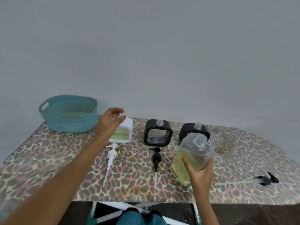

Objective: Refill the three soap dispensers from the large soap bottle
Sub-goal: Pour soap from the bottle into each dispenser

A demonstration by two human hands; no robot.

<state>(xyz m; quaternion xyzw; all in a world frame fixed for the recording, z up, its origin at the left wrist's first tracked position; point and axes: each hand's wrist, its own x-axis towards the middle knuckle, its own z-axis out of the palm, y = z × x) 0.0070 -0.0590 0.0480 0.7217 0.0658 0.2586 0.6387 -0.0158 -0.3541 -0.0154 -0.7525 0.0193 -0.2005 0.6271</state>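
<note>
- At the table's (65,159) far edge, the white dispenser (121,133) is holding soap; two black dispensers (158,135) are waiting.
- Left hand (110,120) is hovering loose-fingered; right hand (200,172) is gripping the large soap bottle (191,155).

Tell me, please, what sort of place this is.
Likely a makeshift home work spot: a table with a leopard-print cover against a bare wall, a teal basket, and a soap bottle.
</note>
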